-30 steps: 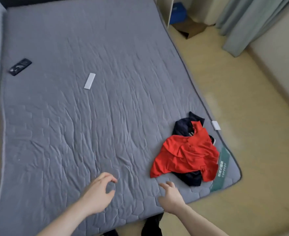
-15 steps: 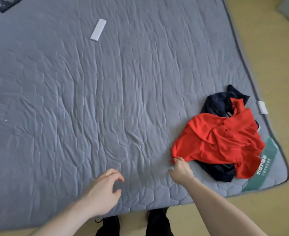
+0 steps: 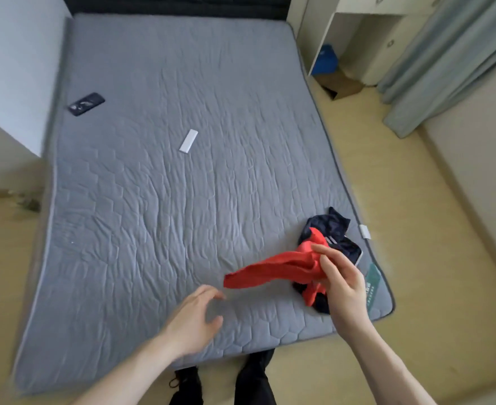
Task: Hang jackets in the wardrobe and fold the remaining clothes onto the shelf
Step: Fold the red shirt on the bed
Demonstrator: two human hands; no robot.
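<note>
A red garment (image 3: 273,271) is lifted off the grey mattress (image 3: 165,200) near its front right corner. My right hand (image 3: 342,283) grips its bunched right part, and the free end stretches out to the left in the air. Under it lies a dark navy garment (image 3: 330,229), crumpled, partly hidden by the red cloth and my hand. My left hand (image 3: 195,320) hovers over the mattress just left of the red cloth's free end, fingers spread and holding nothing.
A white remote (image 3: 188,141) lies mid-mattress and a dark phone (image 3: 86,104) near its left edge. A cream cabinet (image 3: 366,30) and a grey-green curtain (image 3: 445,62) stand at the back right. The floor (image 3: 416,229) runs along the bed's right side.
My right hand has taken hold of the red garment and lifted it off the navy one. My left hand has opened up and moved toward the cloth. The view has tilted up.
</note>
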